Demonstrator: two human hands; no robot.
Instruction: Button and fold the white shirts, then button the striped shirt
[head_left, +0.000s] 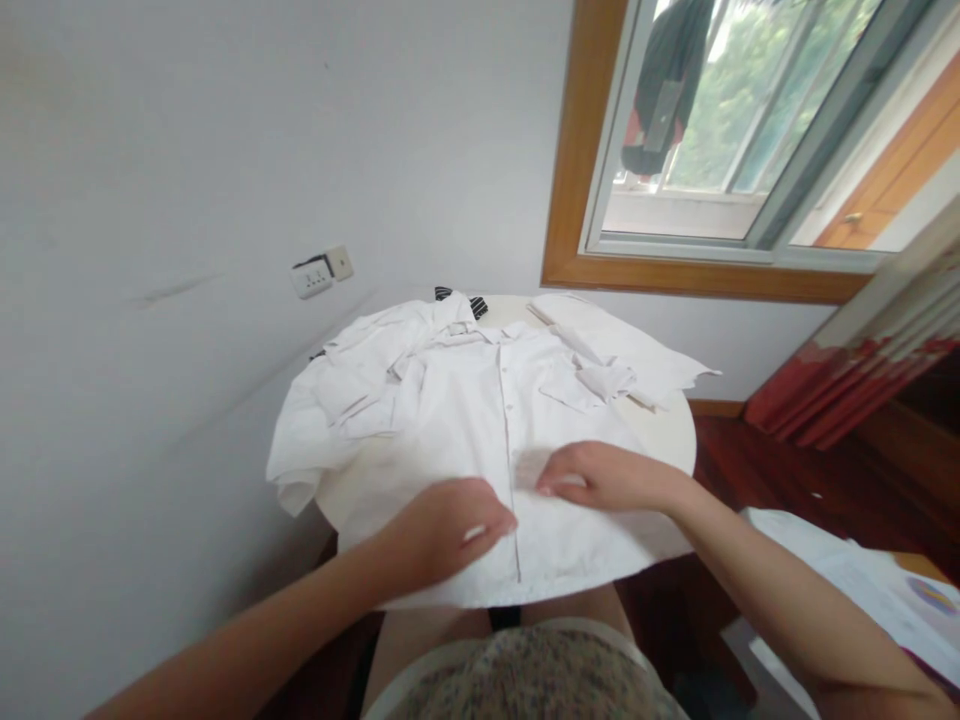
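Note:
A white button-up shirt [465,410] lies front up on a round, cream-coloured table [679,430], collar towards the wall and hem hanging over the near edge. My left hand [457,525] is closed in a pinch at the shirt's front opening, low down near the hem. Just to the right of the opening, my right hand [592,475] hovers close over or touches the cloth with fingers curled together. Its fingertips are blurred, and whatever they may hold is hidden. Small buttons show along the upper part of the opening.
More white garments [322,410] are heaped along the table's left side, one drooping over the edge. Another folded white cloth [637,345] lies at the back right. Behind are a striped dark cloth [478,307], a wall socket [311,278] and a window. Papers [855,570] sit at lower right.

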